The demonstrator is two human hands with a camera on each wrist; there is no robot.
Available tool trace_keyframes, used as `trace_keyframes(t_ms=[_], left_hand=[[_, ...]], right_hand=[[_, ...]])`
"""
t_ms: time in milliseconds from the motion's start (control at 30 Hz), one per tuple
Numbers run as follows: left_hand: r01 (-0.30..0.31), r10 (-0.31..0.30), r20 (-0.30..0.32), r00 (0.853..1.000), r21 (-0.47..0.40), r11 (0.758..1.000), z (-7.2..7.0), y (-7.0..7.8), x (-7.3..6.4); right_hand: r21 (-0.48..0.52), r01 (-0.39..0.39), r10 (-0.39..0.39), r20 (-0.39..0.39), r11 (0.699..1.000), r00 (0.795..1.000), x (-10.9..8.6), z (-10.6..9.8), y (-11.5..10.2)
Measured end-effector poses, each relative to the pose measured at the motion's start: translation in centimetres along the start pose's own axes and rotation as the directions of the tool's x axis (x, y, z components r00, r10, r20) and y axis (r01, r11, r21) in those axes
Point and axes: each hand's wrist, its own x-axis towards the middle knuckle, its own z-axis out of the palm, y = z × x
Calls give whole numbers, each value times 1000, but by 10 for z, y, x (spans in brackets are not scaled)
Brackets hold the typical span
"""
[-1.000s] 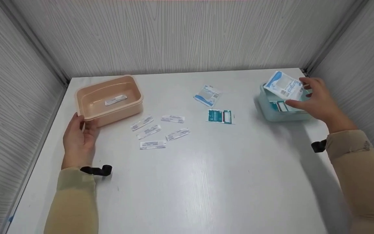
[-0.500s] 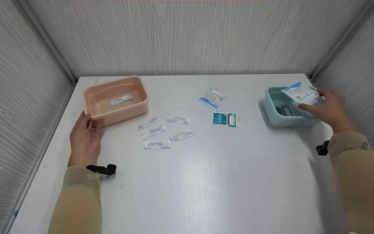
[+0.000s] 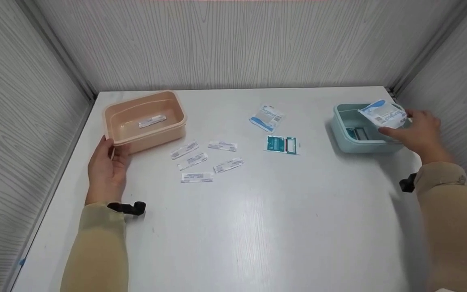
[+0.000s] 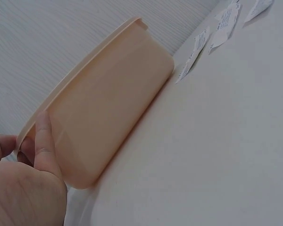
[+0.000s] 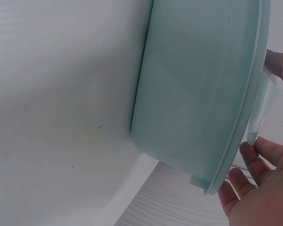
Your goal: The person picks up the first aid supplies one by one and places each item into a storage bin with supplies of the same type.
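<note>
My left hand (image 3: 106, 174) grips the near left corner of a peach plastic box (image 3: 156, 139), thumb at the rim and fingers against the outer wall. One narrow paper-wrapped strip (image 3: 152, 121) lies inside it. On the right, my right hand (image 3: 420, 134) pinches a flat white-and-blue packet (image 3: 384, 114) between thumb and fingers, tilted over the opening of a light teal plastic box (image 3: 363, 147). A dark green packet (image 3: 357, 134) lies in that box, partly in shadow. In the right wrist view, the packet (image 5: 262, 101) shows edge-on beside the rim.
Several paper-wrapped strips (image 3: 197, 177) are scattered right of the peach box. Mid-table lie another white-and-blue packet (image 3: 266, 118) and a green-and-white packet (image 3: 281, 144). Wood-grain panels (image 3: 233, 44) stand behind and along both sides of the white table (image 3: 258, 227).
My right hand has moved right and slightly down with the packet, lower over the teal box. The head view has shifted a little. My left hand keeps its grip on the peach box.
</note>
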Motion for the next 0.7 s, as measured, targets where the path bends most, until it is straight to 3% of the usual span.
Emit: trace_keyframes(t_ms=[333, 700], left_hand=[[-3, 3, -3, 1000, -14, 1000, 0, 1, 0], [-8, 7, -14, 1000, -11, 1000, 2, 1, 2]], right_hand=[[68, 15, -13, -27, 998, 1000, -2, 2, -10], [163, 92, -89, -28, 982, 996, -1, 11, -49]])
